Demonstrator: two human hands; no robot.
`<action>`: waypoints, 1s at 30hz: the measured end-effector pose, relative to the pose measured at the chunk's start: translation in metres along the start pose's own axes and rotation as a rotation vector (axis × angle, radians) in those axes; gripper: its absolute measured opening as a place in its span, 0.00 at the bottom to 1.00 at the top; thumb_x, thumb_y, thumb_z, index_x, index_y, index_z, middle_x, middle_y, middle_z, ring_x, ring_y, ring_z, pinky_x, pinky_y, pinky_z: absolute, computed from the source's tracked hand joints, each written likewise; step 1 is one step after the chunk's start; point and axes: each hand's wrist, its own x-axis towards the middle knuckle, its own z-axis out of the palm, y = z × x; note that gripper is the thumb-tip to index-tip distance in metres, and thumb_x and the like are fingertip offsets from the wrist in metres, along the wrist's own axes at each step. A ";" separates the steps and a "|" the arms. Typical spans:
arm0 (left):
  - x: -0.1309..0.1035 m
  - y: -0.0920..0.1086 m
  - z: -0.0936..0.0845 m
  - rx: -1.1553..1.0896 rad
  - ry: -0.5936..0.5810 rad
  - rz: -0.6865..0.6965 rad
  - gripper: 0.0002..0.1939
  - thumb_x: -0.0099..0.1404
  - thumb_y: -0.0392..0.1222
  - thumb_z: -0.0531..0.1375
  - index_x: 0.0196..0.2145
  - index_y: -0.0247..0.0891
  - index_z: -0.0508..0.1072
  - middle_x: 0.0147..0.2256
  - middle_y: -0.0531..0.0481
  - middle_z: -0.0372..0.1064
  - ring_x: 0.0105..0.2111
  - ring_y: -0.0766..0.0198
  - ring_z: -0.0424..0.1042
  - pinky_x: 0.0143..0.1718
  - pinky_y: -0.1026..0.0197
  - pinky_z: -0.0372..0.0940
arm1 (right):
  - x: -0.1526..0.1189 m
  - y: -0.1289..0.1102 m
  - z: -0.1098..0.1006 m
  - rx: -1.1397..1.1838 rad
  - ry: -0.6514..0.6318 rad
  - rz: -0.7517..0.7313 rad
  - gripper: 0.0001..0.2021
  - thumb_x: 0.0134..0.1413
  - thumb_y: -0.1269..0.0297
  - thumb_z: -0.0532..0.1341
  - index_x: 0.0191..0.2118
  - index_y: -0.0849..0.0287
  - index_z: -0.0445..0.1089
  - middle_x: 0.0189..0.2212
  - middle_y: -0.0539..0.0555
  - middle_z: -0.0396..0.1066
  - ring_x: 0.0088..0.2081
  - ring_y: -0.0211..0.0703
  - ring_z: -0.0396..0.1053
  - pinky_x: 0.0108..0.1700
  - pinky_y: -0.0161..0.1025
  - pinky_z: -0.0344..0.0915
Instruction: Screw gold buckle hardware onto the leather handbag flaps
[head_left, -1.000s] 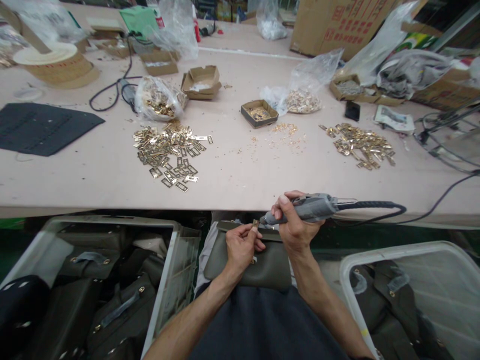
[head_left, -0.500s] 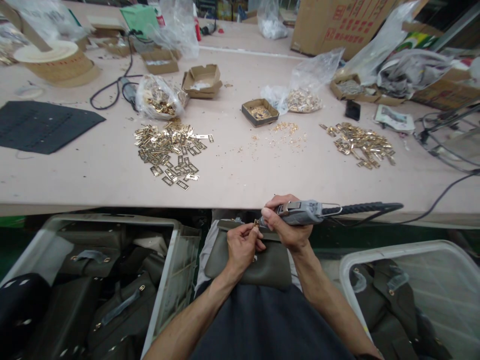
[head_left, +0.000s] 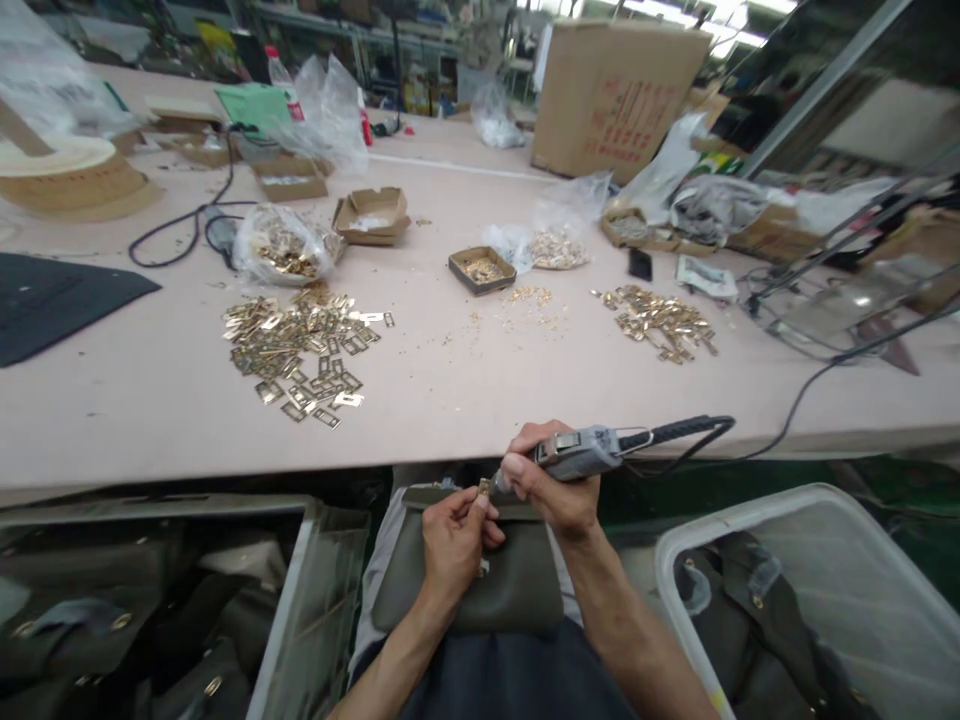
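Note:
An olive-green bag [head_left: 521, 580] lies across my lap, below the table edge. Over it, my left hand [head_left: 452, 548] pinches a small gold metal fitting [head_left: 484, 487] between thumb and fingertips. My right hand [head_left: 559, 492] is wrapped round a grey electric screwdriver [head_left: 589, 454], held nearly level with its tip pointing left. That tip meets or nearly meets the fitting; the exact contact is too small to make out. A black cord [head_left: 675, 430] runs from the tool's back end to the right.
Piles of gold frame plates [head_left: 300, 350] and gold clasp parts [head_left: 660, 322] lie on the table [head_left: 450, 400]. A small box [head_left: 482, 270] of tiny gold pieces stands between them. Crates of bags flank me: left crate [head_left: 289, 600], right crate [head_left: 817, 495].
The view has tilted up and shifted right, so the table and hands sit differently in the picture. Both hands keep their hold on the fitting and the screwdriver.

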 end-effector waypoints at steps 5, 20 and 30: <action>0.007 -0.007 0.000 -0.026 0.022 -0.025 0.22 0.60 0.58 0.67 0.33 0.32 0.79 0.22 0.47 0.75 0.17 0.64 0.72 0.19 0.65 0.70 | 0.045 -0.023 -0.041 0.214 0.293 -0.082 0.09 0.51 0.67 0.70 0.36 0.58 0.68 0.22 0.44 0.64 0.18 0.31 0.57 0.25 0.34 0.64; 0.005 -0.014 -0.006 -0.067 0.010 -0.035 0.24 0.58 0.58 0.69 0.39 0.33 0.80 0.31 0.43 0.78 0.23 0.59 0.77 0.23 0.61 0.75 | 0.162 0.048 -0.176 0.404 1.132 0.045 0.13 0.52 0.78 0.62 0.30 0.57 0.56 0.23 0.42 0.63 0.17 0.29 0.58 0.22 0.29 0.66; 0.008 -0.012 -0.005 -0.062 0.016 -0.042 0.23 0.58 0.58 0.69 0.39 0.33 0.80 0.32 0.43 0.78 0.23 0.59 0.77 0.23 0.60 0.75 | 0.173 0.061 -0.187 0.371 1.258 0.035 0.11 0.51 0.80 0.61 0.30 0.59 0.59 0.24 0.45 0.66 0.18 0.30 0.59 0.18 0.28 0.65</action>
